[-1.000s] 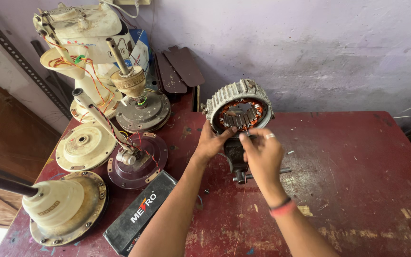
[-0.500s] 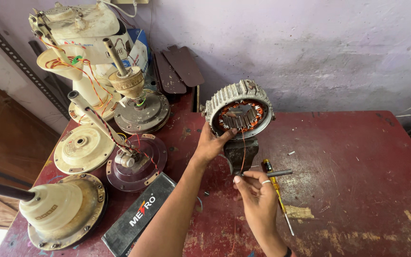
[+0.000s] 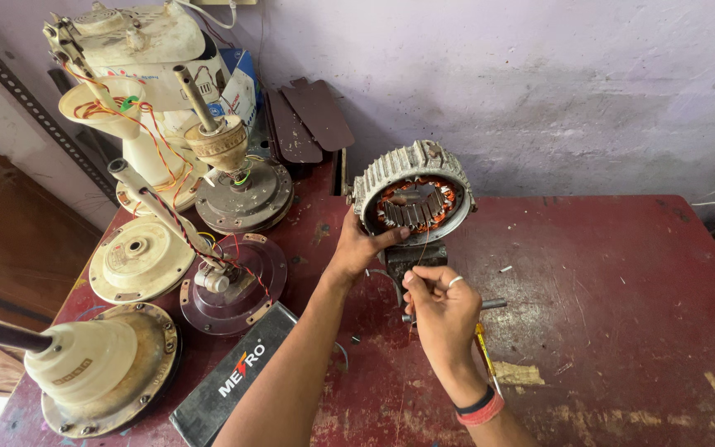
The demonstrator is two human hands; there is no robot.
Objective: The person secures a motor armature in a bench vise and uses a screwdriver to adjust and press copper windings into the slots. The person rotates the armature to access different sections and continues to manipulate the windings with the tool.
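Two bare hands at a red worktable [image 3: 622, 273]. Left hand [image 3: 357, 247]: closed on the lower rim of a ribbed grey motor stator [image 3: 413, 194], copper windings visible, standing upright on a dark bench vise [image 3: 414, 258] at the table's back edge. Right hand [image 3: 443, 310]: fingertips pinched on a thin copper wire [image 3: 420, 248] running up toward the stator. Yellow-handled screwdriver [image 3: 485, 356] lies under the right wrist. Several ceiling-fan motor housings [image 3: 138, 258] stand left; black box [image 3: 237, 377] at front.
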